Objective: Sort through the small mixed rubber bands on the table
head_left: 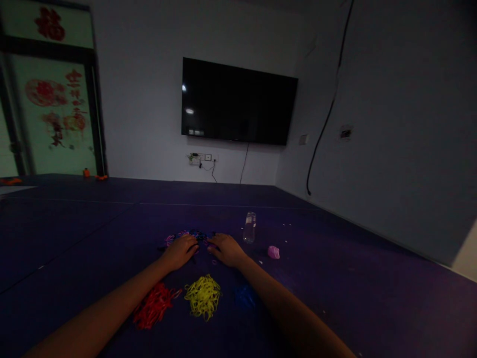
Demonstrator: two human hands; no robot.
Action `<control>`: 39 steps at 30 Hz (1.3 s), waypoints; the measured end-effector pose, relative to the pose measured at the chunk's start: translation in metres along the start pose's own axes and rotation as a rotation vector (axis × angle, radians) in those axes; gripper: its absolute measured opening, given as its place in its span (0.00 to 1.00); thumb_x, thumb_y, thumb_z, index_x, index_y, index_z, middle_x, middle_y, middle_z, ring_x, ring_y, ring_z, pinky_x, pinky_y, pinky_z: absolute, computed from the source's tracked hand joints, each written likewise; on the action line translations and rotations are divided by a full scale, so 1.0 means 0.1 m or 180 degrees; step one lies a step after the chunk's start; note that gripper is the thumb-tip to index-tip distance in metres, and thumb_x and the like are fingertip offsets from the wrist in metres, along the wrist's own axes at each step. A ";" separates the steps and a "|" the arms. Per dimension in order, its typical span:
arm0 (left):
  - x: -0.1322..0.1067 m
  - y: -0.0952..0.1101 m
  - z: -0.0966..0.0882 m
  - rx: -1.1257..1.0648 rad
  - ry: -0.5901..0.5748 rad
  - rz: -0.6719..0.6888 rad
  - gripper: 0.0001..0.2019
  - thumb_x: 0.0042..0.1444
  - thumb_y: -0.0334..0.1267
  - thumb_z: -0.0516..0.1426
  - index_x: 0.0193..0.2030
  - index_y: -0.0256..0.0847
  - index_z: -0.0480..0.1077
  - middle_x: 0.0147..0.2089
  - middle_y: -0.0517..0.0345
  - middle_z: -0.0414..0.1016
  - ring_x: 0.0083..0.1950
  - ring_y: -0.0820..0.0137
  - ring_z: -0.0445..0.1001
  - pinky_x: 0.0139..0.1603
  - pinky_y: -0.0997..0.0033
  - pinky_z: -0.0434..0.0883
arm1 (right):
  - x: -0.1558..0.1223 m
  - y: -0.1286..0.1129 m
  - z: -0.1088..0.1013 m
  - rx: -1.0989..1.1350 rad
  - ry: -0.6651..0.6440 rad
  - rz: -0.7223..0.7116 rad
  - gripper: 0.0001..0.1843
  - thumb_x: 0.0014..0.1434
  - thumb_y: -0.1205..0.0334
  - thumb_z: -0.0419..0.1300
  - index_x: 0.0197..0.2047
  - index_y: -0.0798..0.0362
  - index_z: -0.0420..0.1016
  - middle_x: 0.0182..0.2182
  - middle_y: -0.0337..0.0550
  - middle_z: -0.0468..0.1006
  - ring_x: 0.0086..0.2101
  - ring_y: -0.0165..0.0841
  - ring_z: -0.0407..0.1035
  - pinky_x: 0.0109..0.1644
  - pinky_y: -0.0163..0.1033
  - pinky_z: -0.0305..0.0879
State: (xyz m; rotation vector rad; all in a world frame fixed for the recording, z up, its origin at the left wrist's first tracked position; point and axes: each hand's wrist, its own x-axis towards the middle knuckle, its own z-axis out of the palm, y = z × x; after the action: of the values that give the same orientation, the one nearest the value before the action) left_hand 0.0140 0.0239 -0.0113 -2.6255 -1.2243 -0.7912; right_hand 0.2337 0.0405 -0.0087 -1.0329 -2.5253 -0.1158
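My left hand (181,252) rests palm down at the near edge of a mixed heap of rubber bands (183,232), which shows pink, purple, blue and black pieces. Its thumb stands apart from the fingers. Facing it from the right, my right hand (226,249) has its fingers stretched toward the same heap and its thumb apart. Nearer to me, between my forearms, lie a red pile of rubber bands (152,306), a yellow pile of rubber bands (203,297) and a dim blue pile (245,296). My left forearm partly covers the red pile.
A clear bottle (249,227) stands right of my right hand, with a crumpled pink lump (273,252) beyond it. Small white scraps dot the dark purple surface (354,298). Small orange items (86,172) sit far left. A television (238,102) hangs on the wall.
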 end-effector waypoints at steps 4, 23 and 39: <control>0.01 0.01 -0.01 0.0014 -0.0005 0.0023 0.13 0.61 0.39 0.47 0.41 0.39 0.71 0.41 0.51 0.75 0.47 0.64 0.70 0.51 0.61 0.64 | 0.00 0.00 -0.01 -0.0021 -0.0041 -0.0030 0.23 0.62 0.50 0.47 0.54 0.52 0.69 0.51 0.48 0.72 0.54 0.38 0.60 0.56 0.45 0.56; 0.01 -0.02 0.03 -0.0108 -0.0031 -0.0032 0.13 0.61 0.40 0.47 0.41 0.39 0.71 0.42 0.52 0.75 0.47 0.64 0.70 0.53 0.61 0.63 | 0.01 -0.02 0.01 -0.0065 -0.0221 -0.0115 0.25 0.64 0.49 0.42 0.58 0.50 0.64 0.58 0.45 0.63 0.59 0.41 0.53 0.59 0.50 0.51; 0.00 0.01 0.00 0.0003 -0.0063 -0.0008 0.12 0.61 0.38 0.47 0.41 0.39 0.71 0.41 0.51 0.75 0.46 0.64 0.69 0.50 0.61 0.65 | 0.01 -0.02 -0.02 -0.0051 -0.0077 -0.0217 0.25 0.63 0.47 0.44 0.56 0.50 0.66 0.57 0.48 0.65 0.56 0.39 0.58 0.58 0.47 0.54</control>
State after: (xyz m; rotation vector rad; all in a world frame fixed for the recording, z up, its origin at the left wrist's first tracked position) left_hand 0.0147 0.0234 -0.0107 -2.6379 -1.2329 -0.7668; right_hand 0.2321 0.0388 -0.0069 -0.9602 -2.5859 -0.1441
